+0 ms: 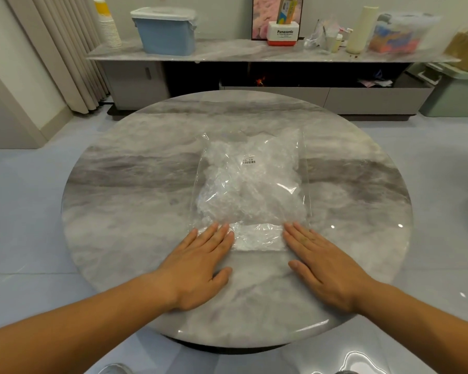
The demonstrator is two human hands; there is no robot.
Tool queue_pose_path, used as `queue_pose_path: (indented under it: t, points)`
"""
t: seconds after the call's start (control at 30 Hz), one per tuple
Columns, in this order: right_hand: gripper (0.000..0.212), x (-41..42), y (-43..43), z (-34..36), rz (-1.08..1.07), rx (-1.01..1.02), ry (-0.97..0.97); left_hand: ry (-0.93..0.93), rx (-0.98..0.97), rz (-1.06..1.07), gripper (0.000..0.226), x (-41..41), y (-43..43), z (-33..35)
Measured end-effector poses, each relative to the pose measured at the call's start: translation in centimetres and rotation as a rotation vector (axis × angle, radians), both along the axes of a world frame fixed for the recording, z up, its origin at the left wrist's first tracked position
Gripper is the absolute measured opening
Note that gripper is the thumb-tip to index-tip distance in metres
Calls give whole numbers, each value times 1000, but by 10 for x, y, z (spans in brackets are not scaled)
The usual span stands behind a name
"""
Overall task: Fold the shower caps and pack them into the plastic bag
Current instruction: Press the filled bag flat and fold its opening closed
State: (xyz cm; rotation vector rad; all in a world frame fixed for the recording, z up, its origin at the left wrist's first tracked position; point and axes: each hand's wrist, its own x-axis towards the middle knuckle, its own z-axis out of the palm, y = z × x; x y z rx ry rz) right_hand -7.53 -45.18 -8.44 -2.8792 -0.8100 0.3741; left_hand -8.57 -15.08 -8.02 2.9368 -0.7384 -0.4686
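The plastic bag (250, 184) lies at the centre of the round table (135, 211) before me, with the shower caps (243, 193) inside it and a label (248, 160) on its far half. My left hand (200, 263) and right hand (324, 263) rest on its near corners — one each side. Behind the table runs a sideboard (227, 54), carrying stacked cups (108, 25) at its left end, a lidded tub (165, 31) beside them and a box (283, 33) mid-length.

Impossible to count the shower caps (250, 190) within the plastic bag (254, 236): merged into one crumpled white mass. Too small to read: the print on the label (248, 160). Near corners of the bag hidden under the left hand (200, 263) and the right hand (327, 265). Far right, smeared by blur, a packet (400, 33) on the shelf (227, 54). Cut off by the right edge, a green bin (454, 93).
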Motion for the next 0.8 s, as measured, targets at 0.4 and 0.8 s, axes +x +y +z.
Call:
queue_pose_path:
  t: [0.4,0.8]
  points:
    - [83,-1,-15,7,47,-123,-115,-66,-21,61,82,-15,21,-5]
    - [86,5,-17,6,19,-89,13,41,107,79,75,-5,23,8]
